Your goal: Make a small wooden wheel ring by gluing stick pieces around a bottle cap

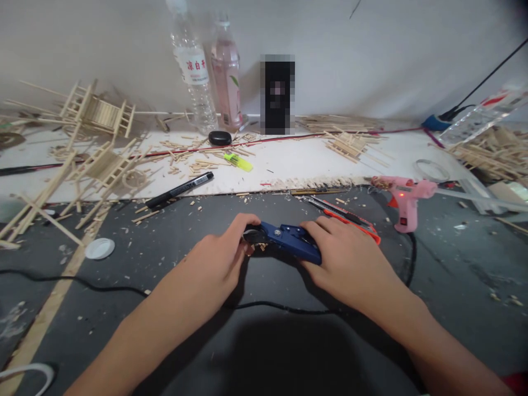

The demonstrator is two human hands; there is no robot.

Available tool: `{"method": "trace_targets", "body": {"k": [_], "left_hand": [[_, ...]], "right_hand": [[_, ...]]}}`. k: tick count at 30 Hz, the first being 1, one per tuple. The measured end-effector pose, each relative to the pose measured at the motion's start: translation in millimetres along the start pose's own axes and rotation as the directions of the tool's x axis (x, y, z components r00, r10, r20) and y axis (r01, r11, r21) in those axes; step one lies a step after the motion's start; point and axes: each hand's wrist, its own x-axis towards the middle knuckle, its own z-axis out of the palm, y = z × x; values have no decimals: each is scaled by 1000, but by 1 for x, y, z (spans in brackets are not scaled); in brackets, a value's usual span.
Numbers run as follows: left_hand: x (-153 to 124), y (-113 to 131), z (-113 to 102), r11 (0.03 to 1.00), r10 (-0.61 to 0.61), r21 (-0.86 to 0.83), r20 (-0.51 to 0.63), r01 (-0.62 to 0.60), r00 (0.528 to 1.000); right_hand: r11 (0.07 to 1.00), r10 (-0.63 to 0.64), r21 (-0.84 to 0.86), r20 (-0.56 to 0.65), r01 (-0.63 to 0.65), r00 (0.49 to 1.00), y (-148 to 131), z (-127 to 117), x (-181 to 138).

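Tool: one, compact, blue handles, dark rounded head, bright pivot screw; lies slantwise between both hands, over the grey desk, mid-view. Right grip closed around the blue handles. Left grip curled at the head, fingertips against it; cannot tell whether it also pinches something, fingers hide that. Count: black marker, one; yellow-green highlighter, one; pink glue gun, one, red light lit; white round lid, one. Upright bottles by the wall, two: clear, pinkish. Railed stick structures at left, two: upper, lower. Loose sticks too many to count.
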Motion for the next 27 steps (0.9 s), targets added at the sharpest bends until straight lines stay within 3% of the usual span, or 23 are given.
{"method": "trace_targets", "body": {"k": [4,11,19,27], "left_hand": [[-2,0,-4,998,55,-34,-48,-57,997],[-8,8,-9,969,158,-147,-246,-198,956],[-12,11,-9,966,149,-162,-279,-200,949],[-14,13,-7,967,126,-169,-325,-189,937]], "right_hand": [[998,16,68,-12,-15,1000,4,0,1],[938,40,345,-44,-22,998,1,-2,-4],[909,29,416,4,-29,1000,-8,-3,-6],[915,-17,401,-65,42,998,-11,3,-10]]}}
